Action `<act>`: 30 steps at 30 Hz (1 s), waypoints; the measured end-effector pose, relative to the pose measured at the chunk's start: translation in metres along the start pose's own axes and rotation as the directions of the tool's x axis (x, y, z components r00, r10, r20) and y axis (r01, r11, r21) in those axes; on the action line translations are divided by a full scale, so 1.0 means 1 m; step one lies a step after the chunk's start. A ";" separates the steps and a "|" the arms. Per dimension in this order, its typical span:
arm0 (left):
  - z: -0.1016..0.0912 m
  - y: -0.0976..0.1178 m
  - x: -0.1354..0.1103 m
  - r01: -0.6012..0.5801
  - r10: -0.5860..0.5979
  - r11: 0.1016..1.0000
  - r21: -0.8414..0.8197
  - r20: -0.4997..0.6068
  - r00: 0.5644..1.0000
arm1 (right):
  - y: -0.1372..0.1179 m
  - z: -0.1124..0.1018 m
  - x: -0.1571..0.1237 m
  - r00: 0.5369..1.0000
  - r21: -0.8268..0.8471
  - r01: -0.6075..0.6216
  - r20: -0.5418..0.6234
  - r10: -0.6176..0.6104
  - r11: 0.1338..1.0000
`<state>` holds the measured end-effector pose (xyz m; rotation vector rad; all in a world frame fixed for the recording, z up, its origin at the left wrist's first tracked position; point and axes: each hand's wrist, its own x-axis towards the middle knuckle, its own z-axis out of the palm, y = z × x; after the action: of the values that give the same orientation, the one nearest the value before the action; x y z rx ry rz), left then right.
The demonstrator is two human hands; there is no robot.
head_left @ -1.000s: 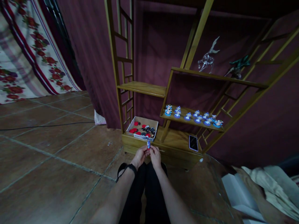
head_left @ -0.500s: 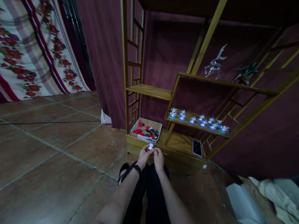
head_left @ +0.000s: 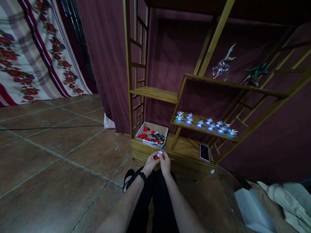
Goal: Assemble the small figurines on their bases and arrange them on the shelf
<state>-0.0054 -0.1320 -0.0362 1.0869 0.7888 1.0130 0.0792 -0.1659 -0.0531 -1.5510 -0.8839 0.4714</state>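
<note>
Between my two hands is a small white and purple figurine point(head_left: 160, 152) with a red round base point(head_left: 156, 156). My left hand point(head_left: 151, 161) is closed on the base from the left. The fingers of my right hand point(head_left: 165, 162) close on the figurine from the right, hiding part of it. Just beyond my hands, an open cardboard box point(head_left: 139, 140) on the cabinet's low ledge holds red and dark round bases and several small dark pieces. Several similar figurines point(head_left: 210, 127) on blue and purple bases stand along the shelf point(head_left: 204, 129) to the right.
A phone point(head_left: 204, 152) lies on the low ledge point(head_left: 187, 150). A clear glass deer point(head_left: 221, 68) and a dark green ornament point(head_left: 256, 74) stand on the upper shelf. White packaging point(head_left: 252, 207) lies on the floor at right. A cable point(head_left: 53, 128) crosses the floor at left.
The figurine has tilted to the right in my hands. My right fingers have moved up from the base onto the figurine.
</note>
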 end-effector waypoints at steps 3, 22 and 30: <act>-0.003 -0.003 0.000 0.032 -0.027 0.997 -0.064 0.078 0.997 | 0.001 -0.002 0.001 1.000 0.001 0.003 -0.010 -0.003 1.000; -0.003 -0.009 0.005 -0.026 0.025 0.997 -0.074 -0.014 1.000 | 0.010 -0.001 0.005 0.999 0.117 -0.050 0.008 0.049 0.992; 0.000 -0.006 0.003 0.026 -0.028 0.995 -0.100 -0.020 0.999 | 0.007 -0.004 0.003 0.996 0.130 -0.080 -0.020 0.084 0.988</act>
<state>-0.0033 -0.1300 -0.0417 0.9786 0.7608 1.0321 0.0860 -0.1662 -0.0586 -1.4754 -0.7575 0.5564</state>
